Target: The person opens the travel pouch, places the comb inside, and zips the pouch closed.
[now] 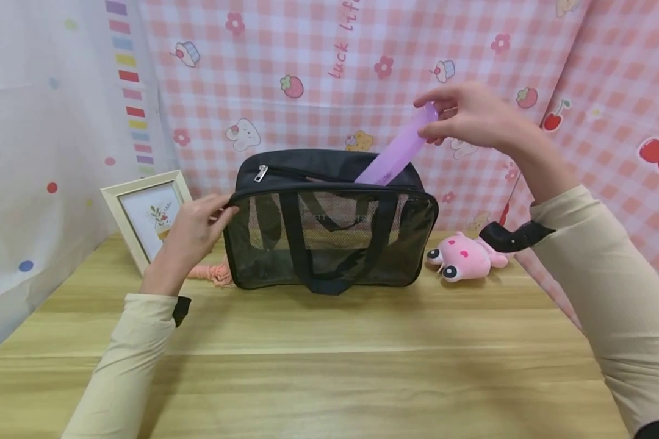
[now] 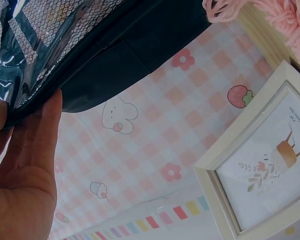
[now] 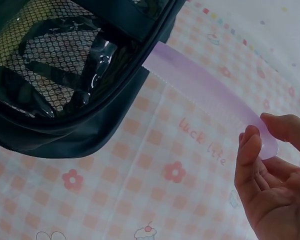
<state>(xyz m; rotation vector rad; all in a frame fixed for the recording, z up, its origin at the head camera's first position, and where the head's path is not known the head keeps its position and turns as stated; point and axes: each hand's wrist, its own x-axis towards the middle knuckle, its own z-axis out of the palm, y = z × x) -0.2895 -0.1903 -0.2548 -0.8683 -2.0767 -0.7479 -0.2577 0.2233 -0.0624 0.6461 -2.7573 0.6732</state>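
A black bag (image 1: pixel 329 238) with a clear front and black handles stands upright at the back of the table. My left hand (image 1: pixel 194 228) pinches its upper left edge, thumb in front and fingers behind, as the left wrist view also shows. Above the bag's right side, my right hand (image 1: pixel 469 119) pinches one end of a purple comb (image 1: pixel 398 149) between thumb and fingers. The comb slants down to the left, its lower end hidden at the bag's top opening. In the right wrist view the comb (image 3: pixel 205 90) shows fine teeth along one side. A silver zipper pull (image 1: pixel 260 173) sits at the opening's left.
Left of the bag, a cream picture frame (image 1: pixel 143 213) leans upright. A bundle of pink yarn (image 1: pixel 214 273) lies between it and the bag. A pink plush toy (image 1: pixel 467 257) with big eyes lies right of the bag. Behind hangs a pink checked curtain (image 1: pixel 318 116).
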